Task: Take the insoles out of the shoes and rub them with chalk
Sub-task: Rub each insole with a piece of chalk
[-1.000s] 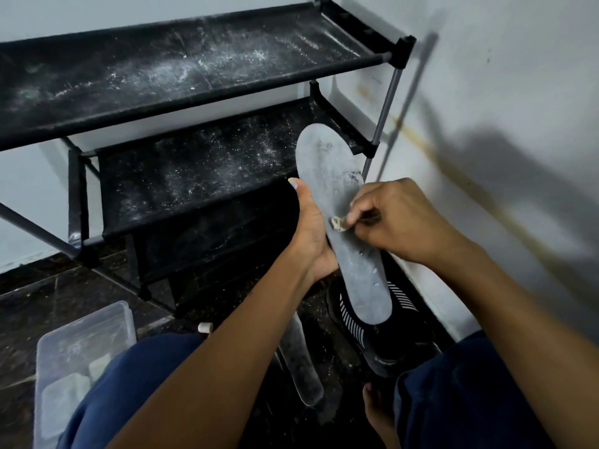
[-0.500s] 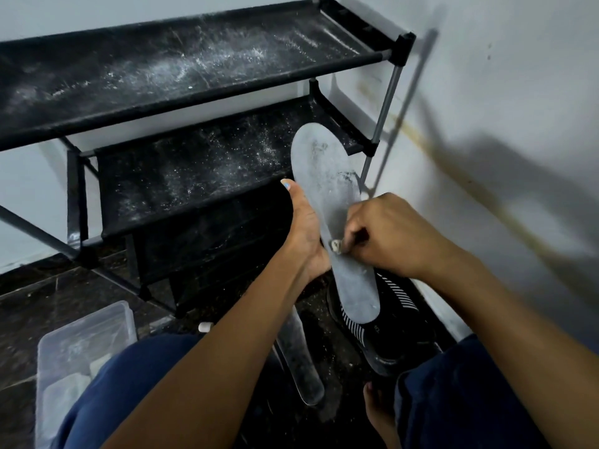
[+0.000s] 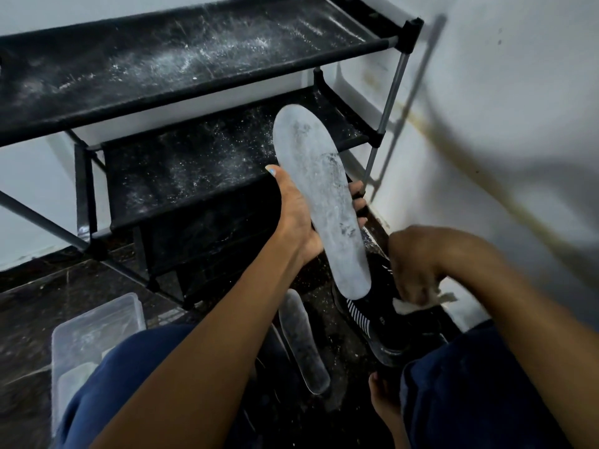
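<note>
My left hand (image 3: 296,218) grips a grey insole (image 3: 319,189) upright by its middle, toe end up, its face streaked with white chalk. My right hand (image 3: 416,267) is blurred, low and to the right of the insole's heel, over a black shoe with white stripes (image 3: 366,319). Its fingers are closed on a small white piece, apparently the chalk (image 3: 405,307). A second grey insole (image 3: 303,341) lies flat on the dark floor between my knees.
A black shoe rack (image 3: 181,59) dusted with white powder stands ahead, against a white wall (image 3: 502,124) on the right. A clear plastic box (image 3: 94,325) holding white pieces sits on the floor at lower left. My bare foot (image 3: 382,396) is by the shoe.
My right hand has left the insole's middle and dropped down to the right, off the insole, to above the shoe. The left hand still holds the insole, slightly tilted.
</note>
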A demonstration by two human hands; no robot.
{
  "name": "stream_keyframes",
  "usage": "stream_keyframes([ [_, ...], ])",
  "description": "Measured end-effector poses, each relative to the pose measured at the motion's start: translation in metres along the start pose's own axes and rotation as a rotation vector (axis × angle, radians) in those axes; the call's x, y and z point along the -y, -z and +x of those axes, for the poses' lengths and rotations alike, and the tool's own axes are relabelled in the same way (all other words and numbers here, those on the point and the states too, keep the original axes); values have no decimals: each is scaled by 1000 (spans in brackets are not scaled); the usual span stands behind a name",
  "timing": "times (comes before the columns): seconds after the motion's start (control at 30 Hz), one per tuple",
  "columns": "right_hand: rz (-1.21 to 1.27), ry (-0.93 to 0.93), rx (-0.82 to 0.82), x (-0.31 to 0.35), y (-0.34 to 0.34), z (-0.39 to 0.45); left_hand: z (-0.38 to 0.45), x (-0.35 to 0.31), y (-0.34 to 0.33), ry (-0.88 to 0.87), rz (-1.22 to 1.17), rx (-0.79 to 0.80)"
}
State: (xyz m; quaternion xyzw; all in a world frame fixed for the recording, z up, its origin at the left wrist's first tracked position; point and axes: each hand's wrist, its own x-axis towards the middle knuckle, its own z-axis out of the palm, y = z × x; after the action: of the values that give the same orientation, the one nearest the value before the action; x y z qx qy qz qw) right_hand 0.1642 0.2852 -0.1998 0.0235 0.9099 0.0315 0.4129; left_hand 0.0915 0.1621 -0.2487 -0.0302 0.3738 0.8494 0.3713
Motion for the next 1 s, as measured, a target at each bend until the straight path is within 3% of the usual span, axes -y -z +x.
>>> stream_keyframes([
  [0.1, 334, 79, -299, -26, 11, -8, -2, 1, 2, -3, 46, -12],
  [0.2, 800, 362, -616, -23, 12, -11, -2, 2, 1, 13, 86, 21],
  [0.27, 763, 447, -702, -12, 11, -9, -1, 3, -1, 21, 86, 54],
  [0.33, 522, 442, -680, -2, 7, -2, -1, 2, -3, 17, 25, 29],
  [0.47, 246, 343, -105, 2, -4, 3, -2, -8, 7, -23, -3, -30],
  [0.5, 271, 369, -45, -3, -3, 1, -3, -10, 9, -17, 9, -35],
  [0.57, 569, 490, -153, -13, 5, -4, -7, -10, 13, 2, 12, -19],
  [0.67, 1262, 664, -389, -13, 18, -4, -15, -8, 17, 19, -7, -7],
  [0.73, 1491, 672, -460, -1, 18, 1, -20, -4, 19, 45, -16, 6],
  [0.83, 1426, 577, -588, 19, 15, 10, -29, -2, 22, 85, -32, 61],
  [1.0, 895, 509, -973, 39, 10, 13, -43, -9, 36, 60, -27, 14],
])
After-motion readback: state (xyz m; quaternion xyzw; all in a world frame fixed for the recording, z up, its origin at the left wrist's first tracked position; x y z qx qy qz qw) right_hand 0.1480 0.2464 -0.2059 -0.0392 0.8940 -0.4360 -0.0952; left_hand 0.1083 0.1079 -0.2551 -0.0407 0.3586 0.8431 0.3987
